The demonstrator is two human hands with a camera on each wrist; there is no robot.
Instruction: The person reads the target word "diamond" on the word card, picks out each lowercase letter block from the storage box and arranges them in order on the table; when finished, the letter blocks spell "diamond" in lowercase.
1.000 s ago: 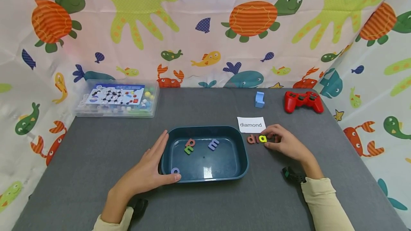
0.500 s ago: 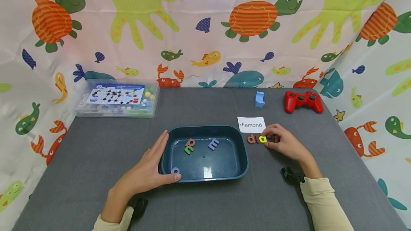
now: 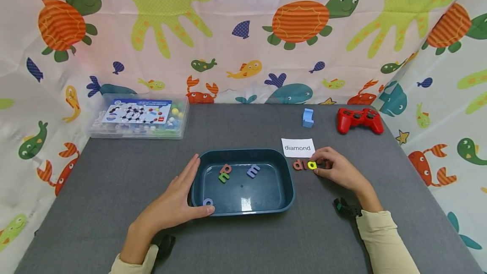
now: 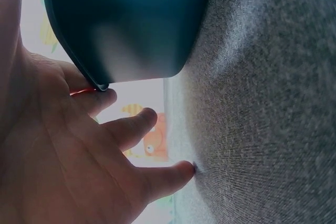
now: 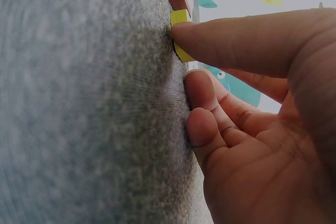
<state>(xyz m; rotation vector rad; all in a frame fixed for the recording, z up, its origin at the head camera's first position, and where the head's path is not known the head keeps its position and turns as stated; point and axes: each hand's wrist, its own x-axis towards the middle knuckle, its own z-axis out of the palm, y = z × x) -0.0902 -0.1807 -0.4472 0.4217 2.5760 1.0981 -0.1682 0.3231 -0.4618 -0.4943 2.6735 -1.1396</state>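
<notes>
My right hand [image 3: 335,170] pinches a yellow letter "a" [image 3: 312,165] between thumb and forefinger, low at the grey cloth. Left of it stand a red-brown "d" [image 3: 297,165] and a narrow red-brown letter [image 3: 305,165], in a row under a white card [image 3: 298,148] reading "diamond". My left hand [image 3: 173,206] lies with straight fingers along the left end of a dark blue tray [image 3: 243,213], its thumb on the front rim. In the tray are a purple "m" [image 3: 253,171], a green "n" [image 3: 223,177], a reddish round letter [image 3: 226,168] and a purple "o" [image 3: 207,202], partly hidden.
At the back left stands a clear plastic box [image 3: 138,117] with a molecule-picture label and coloured balls. A light blue block-like piece [image 3: 307,118] and a red game controller [image 3: 359,121] lie at the back right. A sea-animal curtain [image 3: 243,37] hangs behind the table.
</notes>
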